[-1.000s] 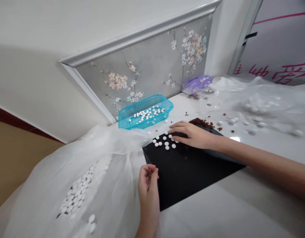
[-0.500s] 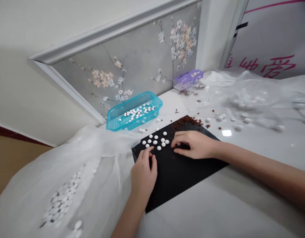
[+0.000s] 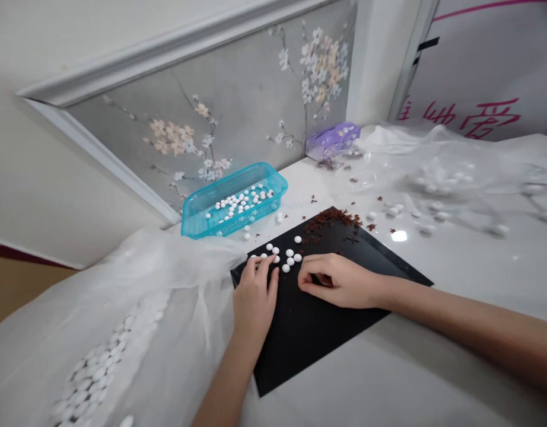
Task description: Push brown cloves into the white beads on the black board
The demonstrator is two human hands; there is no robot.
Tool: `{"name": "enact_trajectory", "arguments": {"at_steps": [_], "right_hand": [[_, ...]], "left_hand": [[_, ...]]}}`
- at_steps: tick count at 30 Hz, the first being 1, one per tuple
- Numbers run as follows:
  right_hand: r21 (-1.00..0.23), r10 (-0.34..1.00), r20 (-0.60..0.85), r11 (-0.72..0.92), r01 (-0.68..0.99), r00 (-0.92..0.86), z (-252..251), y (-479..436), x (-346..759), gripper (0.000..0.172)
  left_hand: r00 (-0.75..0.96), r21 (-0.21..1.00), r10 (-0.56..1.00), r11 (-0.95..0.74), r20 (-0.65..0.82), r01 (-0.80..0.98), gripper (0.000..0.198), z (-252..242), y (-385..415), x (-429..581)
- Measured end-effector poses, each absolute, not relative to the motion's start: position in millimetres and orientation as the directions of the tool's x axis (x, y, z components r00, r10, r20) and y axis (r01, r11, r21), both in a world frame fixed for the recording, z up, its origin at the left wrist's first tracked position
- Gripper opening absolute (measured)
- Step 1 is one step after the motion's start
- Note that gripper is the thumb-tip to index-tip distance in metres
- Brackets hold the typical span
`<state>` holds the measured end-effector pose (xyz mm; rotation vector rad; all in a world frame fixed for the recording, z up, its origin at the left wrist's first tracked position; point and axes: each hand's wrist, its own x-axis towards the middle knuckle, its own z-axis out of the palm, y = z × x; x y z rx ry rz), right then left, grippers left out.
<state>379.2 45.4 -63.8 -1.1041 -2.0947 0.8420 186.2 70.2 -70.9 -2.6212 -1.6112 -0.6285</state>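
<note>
At the lower left of the frame lies a big white bag point(image 3: 135, 296) with lots of white beads showing through it. Above it, by the wall, sits a blue basket point(image 3: 197, 228) with more beads inside.

The left hand point(image 3: 253, 293) was curled up by the edge of the bag a second ago. Now it has slid up onto the black mat point(image 3: 318, 338). Its fingers are stretched out and open, and the tips touch the little bunch of white beads point(image 3: 286, 257) near the top of the mat, in the middle of the frame.

The right hand point(image 3: 340, 281) lay flat over those beads before. Now it has pulled back and sits just right of them, with its fingers curled in. I cannot tell if it holds a bead.

So both hands are now close around the same bunch, one on each side.

Brown crumbs point(image 3: 331, 218) lie past the beads. A see-through bag point(image 3: 455, 172) is at the upper right.
</note>
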Motion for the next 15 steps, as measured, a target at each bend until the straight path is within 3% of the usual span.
{"name": "enact_trajectory", "arguments": {"at_steps": [8, 15], "right_hand": [[-0.899, 0.926, 0.129, 0.261, 0.351, -0.355, -67, 44, 374, 0.01], [-0.968, 0.954, -0.06, 0.016, 0.25, -0.294, -68, 50, 378, 0.02]], "left_hand": [[0.437, 0.266, 0.843, -0.52, 0.314, 0.811, 0.009, -70, 70, 187], [0.485, 0.477, 0.85, -0.519, 0.204, 0.709, 0.016, -65, 56, 187]]}}
